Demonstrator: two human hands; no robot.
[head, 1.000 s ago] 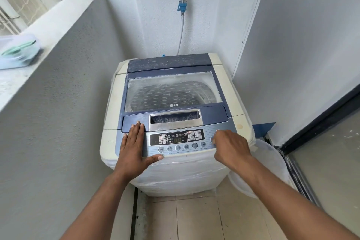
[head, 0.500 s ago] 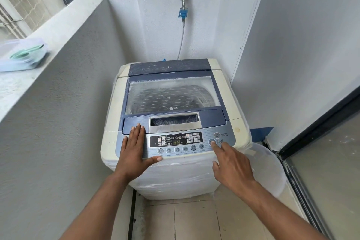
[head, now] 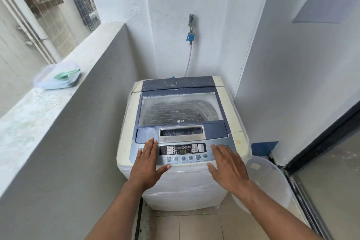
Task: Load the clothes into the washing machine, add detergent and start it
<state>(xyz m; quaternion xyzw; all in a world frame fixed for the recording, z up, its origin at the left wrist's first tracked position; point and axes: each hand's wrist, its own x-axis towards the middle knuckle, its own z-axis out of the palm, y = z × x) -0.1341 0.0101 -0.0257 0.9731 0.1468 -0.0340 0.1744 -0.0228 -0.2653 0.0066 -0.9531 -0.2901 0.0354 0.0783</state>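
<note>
A white and blue top-loading washing machine (head: 181,128) stands in the corner with its clear lid (head: 180,110) down. Its control panel (head: 183,151) is lit and the display reads 44. My left hand (head: 148,163) rests flat on the panel's left end, fingers straight. My right hand (head: 228,165) lies spread over the panel's right end, fingers straight, covering the round buttons there. No clothes show outside the machine; dark shapes lie in the drum under the lid.
A clear lidded box (head: 57,76) with a green scoop sits on the ledge at left. A translucent plastic tub (head: 268,179) stands on the floor to the right of the machine. A hose (head: 190,58) runs down from a wall tap behind. A glass door frame lies at right.
My right hand went from one finger pressing a round button to lying flat and spread over the panel's right end. The display now shows 44. The view tilted up.
</note>
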